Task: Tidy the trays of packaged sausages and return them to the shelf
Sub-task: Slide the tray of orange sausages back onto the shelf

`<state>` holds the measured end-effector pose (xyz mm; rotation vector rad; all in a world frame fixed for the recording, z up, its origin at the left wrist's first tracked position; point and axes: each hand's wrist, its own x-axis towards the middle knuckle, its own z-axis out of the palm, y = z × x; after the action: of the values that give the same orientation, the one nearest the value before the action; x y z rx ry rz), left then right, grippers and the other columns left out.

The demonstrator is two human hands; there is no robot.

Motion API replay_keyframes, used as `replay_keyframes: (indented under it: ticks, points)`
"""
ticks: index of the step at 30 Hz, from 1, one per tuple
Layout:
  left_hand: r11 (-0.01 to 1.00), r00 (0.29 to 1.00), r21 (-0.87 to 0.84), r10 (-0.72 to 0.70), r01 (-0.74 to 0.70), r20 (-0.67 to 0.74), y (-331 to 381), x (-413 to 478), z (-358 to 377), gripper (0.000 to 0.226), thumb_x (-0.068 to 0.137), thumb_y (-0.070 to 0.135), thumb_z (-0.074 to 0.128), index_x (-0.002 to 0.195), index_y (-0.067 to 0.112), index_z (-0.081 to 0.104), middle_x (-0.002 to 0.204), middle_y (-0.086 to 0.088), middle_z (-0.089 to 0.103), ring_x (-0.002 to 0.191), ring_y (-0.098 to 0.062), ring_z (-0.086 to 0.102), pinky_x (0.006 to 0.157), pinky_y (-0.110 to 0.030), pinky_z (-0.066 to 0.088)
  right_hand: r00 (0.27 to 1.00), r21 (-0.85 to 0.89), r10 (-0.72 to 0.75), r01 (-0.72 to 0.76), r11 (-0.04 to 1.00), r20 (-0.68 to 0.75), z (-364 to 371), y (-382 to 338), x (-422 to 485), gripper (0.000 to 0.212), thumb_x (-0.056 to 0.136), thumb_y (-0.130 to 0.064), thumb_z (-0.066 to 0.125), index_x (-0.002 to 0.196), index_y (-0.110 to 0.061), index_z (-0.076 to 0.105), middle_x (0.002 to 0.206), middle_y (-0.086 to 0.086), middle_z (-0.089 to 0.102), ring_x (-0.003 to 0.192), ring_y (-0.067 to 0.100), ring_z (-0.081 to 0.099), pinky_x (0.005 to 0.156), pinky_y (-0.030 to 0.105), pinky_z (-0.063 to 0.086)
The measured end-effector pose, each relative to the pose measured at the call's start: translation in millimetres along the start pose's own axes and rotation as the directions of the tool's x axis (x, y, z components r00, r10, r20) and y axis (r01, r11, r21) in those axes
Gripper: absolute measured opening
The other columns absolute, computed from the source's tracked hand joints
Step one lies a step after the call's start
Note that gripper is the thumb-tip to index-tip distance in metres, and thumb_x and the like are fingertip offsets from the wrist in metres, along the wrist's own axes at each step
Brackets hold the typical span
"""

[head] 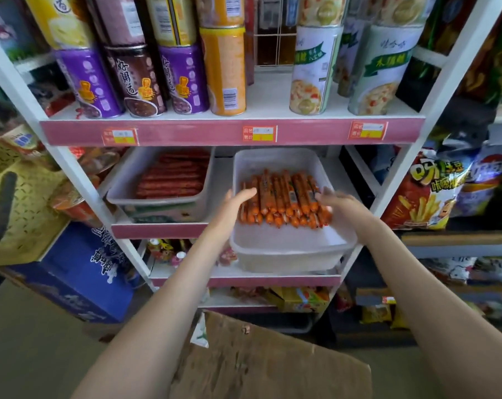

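Squaring the orange sausage stack in the front tray

Both hands are working inside the white tray, which is resting on the shelf with its near end sticking out past the pink edge strip. The orange sausages are lying in a layered block toward the far half of this tray, ends pointing at the viewer. The left hand is pressing its flat, nearly straight fingers against the left flank of the block. The right hand is meeting the right flank. Its fingers are blurred but appear loosely extended and touching the packs, not wrapping any one of them. Neither hand is lifting anything.

To do the step well, the palms should be closing in evenly from both sides so that the rows are lining up without the upper layer spilling over. The uneven near ends probably need tapping flush afterwards. The overhanging tray is likely to tip under downward pressure, so sideways force seems safer. A second tray of red sausages is sitting just to the left, fully on the shelf
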<state>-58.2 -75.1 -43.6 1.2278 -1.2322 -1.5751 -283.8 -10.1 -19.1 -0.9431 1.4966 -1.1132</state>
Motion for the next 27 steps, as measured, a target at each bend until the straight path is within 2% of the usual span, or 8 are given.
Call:
replay_keyframes:
  ticks: [3,6,8,11,13,19,24,27]
  points:
    - [0.999,0.999,-0.008,-0.033,0.033,-0.025,19,-2,3,0.071,0.084,0.045,0.064,0.141,0.011,0.041,0.144,-0.008,0.045,0.126,-0.023,0.048,0.106,-0.031,0.033,1.000,-0.163,0.026,-0.023,0.986,0.013,-8,-5,17,0.072,0.072,-0.070,0.064,0.120,-0.016,0.063,0.134,0.004,0.057,0.118,0.020,0.055,0.108,0.039,0.036]
    - [0.937,0.966,0.332,0.180,-0.111,-0.185,22,-31,0,0.074,0.089,0.048,0.057,0.150,0.023,0.023,0.156,0.002,0.023,0.142,-0.019,0.024,0.109,-0.035,0.023,0.974,-0.431,-0.128,0.035,0.902,-0.189,-12,-12,-8,0.072,0.089,-0.064,0.045,0.144,-0.017,0.041,0.150,0.005,0.039,0.136,0.024,0.037,0.114,0.038,0.026]
    - [0.601,0.869,0.710,0.494,-0.366,0.029,12,-69,3,0.080,0.085,0.062,0.053,0.150,0.027,0.022,0.158,0.005,0.016,0.146,-0.015,0.011,0.116,-0.040,0.009,0.875,-0.611,-0.438,0.235,0.756,-0.207,-2,-5,-47,0.069,0.094,-0.056,0.043,0.151,-0.020,0.026,0.156,-0.002,0.025,0.144,0.017,0.020,0.116,0.035,0.015]
    - [-0.226,0.646,0.851,0.568,-0.473,0.510,-24,-90,14,0.106,0.070,0.072,0.061,0.151,0.018,0.018,0.158,-0.007,0.014,0.146,-0.024,0.007,0.116,-0.050,-0.010,0.684,-0.925,-0.707,0.362,0.116,0.180,34,37,-87,0.081,0.090,-0.061,0.043,0.154,-0.023,0.012,0.159,-0.002,0.011,0.148,0.021,0.004,0.118,0.047,-0.005]
    - [-0.415,0.654,0.821,0.502,-0.392,0.566,-43,-88,21,0.121,0.062,0.056,0.077,0.152,0.013,0.008,0.158,-0.013,0.008,0.145,-0.029,0.005,0.114,-0.054,-0.012,0.664,-0.956,-0.693,0.261,-0.136,0.280,48,71,-80,0.096,0.083,-0.056,0.060,0.154,-0.022,0.004,0.160,0.006,0.010,0.148,0.029,0.001,0.116,0.053,-0.012]
    - [-0.498,0.616,0.849,0.616,-0.179,0.491,-59,-65,27,0.114,0.073,0.028,0.075,0.150,0.011,-0.007,0.154,-0.017,0.000,0.142,-0.035,0.001,0.113,-0.058,-0.008,0.613,-0.976,-0.759,0.118,-0.185,0.219,55,88,-47,0.122,0.064,-0.044,0.082,0.153,-0.018,0.003,0.150,0.011,0.024,0.127,0.032,0.035,0.112,0.048,0.011]
    - [-0.445,0.502,0.865,0.706,-0.234,0.499,-48,-41,27,0.066,0.073,0.009,0.063,0.132,0.000,0.035,0.122,-0.017,0.054,0.108,-0.031,0.042,0.101,-0.044,0.029,0.596,-0.971,-0.766,0.140,-0.196,0.241,41,64,-20,0.135,0.046,-0.056,0.087,0.151,-0.023,0.010,0.126,0.006,0.038,0.095,0.025,0.039,0.086,0.040,0.028]
    - [-0.397,0.485,0.887,0.743,-0.235,0.461,-27,-17,36,0.060,0.063,0.016,0.076,0.114,0.005,0.044,0.095,-0.008,0.058,0.083,-0.024,0.041,0.079,-0.035,0.035,0.593,-0.968,-0.766,0.182,-0.173,0.248,30,43,5,0.127,0.042,-0.053,0.088,0.147,-0.020,0.025,0.122,0.008,0.045,0.092,0.026,0.040,0.084,0.042,0.029]
